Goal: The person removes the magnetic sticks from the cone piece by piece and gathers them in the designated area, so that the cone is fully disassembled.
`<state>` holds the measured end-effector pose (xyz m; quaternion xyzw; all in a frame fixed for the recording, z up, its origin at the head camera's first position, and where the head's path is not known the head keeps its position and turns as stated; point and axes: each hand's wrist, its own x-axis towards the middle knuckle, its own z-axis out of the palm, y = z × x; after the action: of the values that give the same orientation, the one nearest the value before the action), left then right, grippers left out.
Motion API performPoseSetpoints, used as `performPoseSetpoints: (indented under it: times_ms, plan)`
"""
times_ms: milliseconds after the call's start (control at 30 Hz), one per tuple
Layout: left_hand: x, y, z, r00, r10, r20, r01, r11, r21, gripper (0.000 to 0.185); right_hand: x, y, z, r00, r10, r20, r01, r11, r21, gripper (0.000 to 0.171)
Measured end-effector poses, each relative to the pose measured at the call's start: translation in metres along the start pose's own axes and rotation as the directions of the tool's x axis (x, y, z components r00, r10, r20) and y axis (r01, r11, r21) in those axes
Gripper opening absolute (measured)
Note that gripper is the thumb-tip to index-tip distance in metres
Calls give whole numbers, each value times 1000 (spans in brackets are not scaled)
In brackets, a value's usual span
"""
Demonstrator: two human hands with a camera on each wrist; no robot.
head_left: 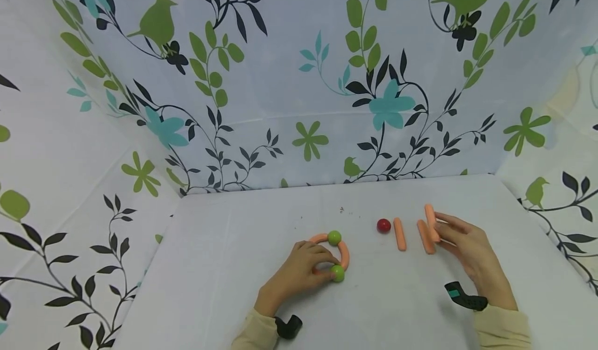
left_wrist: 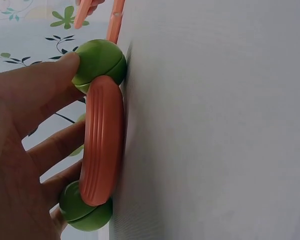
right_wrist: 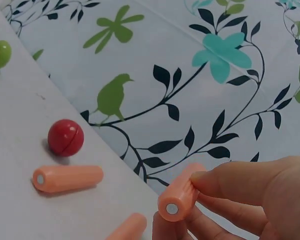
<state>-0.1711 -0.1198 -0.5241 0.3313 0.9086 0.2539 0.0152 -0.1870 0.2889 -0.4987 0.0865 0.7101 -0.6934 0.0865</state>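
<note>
On the white table, my left hand (head_left: 301,267) grips a ring of curved orange rods (head_left: 344,255) joined by green balls. Its thumb presses the near green ball (head_left: 338,273), and its fingers reach over the ring's left side, hiding part of it. A second green ball (head_left: 334,238) sits at the ring's far side. Over to the right, my right hand (head_left: 469,243) pinches a straight orange rod (right_wrist: 180,192) between thumb and fingers. A pale round disc shows in that rod's end. Just left of it in the head view lies another straight orange rod (head_left: 424,237).
Between the hands, a red ball (head_left: 384,226) rests beside one more straight orange rod (head_left: 399,234). Behind the white table (head_left: 210,267) hangs a cloth (head_left: 280,90) printed with leaves and birds; patterned cloth also borders the table's sides.
</note>
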Motion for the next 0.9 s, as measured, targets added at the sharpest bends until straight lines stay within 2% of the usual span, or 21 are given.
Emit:
performPoseSetpoints:
  times_ms: [100,200,300,433,533,667,800,900]
  plan:
    - [-1,-2,0,1000,2,9,-2,1000,-9,21,0,0,-5,999,5,-35,-5,1000,-15,57]
    - [0,-2,0,1000,5,16,-5,1000,-21,20,0,0,-8,997,-3,-73,-5,995,-104,59]
    - [1,-2,-1,1000,6,25,-5,1000,-18,21,1,1,-9,993,0,-114,-25,976,-217,65]
    - [0,-3,-2,999,1,40,-1,1000,3,21,2,3,-8,989,-4,-149,-46,942,-331,62]
    - [-1,-3,-3,999,2,54,-2,1000,-3,21,3,5,-5,983,-27,-184,-57,897,-438,55]
    - [-2,-2,-3,998,-7,68,8,1000,-14,21,5,6,-1,969,-86,-233,-68,810,-583,47]
    - [-2,-2,-3,997,-18,75,20,1000,-21,23,3,7,4,955,-154,-253,-57,741,-669,42]
    - [-2,-2,-3,997,-6,78,8,999,-32,25,1,8,6,948,-186,-260,-54,708,-704,41]
